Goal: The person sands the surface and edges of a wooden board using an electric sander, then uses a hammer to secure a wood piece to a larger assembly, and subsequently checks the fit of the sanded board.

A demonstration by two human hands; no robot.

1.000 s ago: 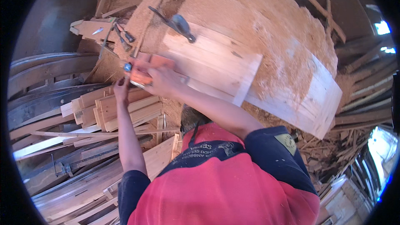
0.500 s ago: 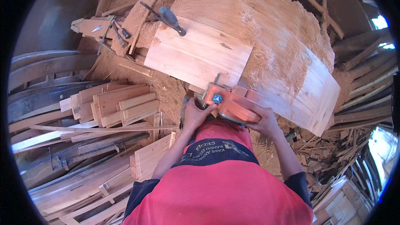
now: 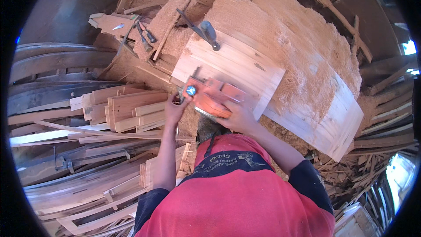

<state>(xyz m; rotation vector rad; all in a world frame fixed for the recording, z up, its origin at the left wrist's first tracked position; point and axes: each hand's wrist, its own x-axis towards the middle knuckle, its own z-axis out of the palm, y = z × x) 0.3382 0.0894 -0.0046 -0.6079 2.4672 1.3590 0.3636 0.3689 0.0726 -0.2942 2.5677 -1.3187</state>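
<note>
An orange electric hand planer (image 3: 215,94) with a blue front knob lies along the near edge of a pale wooden panel (image 3: 237,63). My right hand (image 3: 242,117) is wrapped round its rear handle. At the planer's front end my left hand (image 3: 176,109) grips beside the knob, at the dark metal side fence; some of its fingers are hidden by the tool. Farther off, a clamp (image 3: 206,33) with a thick grey handle stands on the panel's far left part.
Wood shavings (image 3: 280,39) heap over the bench and a second board (image 3: 337,123) on the right. Chisel-like hand tools (image 3: 144,35) lie at the upper left. Stacked planks (image 3: 131,107) fill the left side; offcuts (image 3: 346,171) pile at the lower right.
Both hands and the planer have moved left along the panel's near edge. The view has shifted, so the panel and clamp sit farther right in the picture.
</note>
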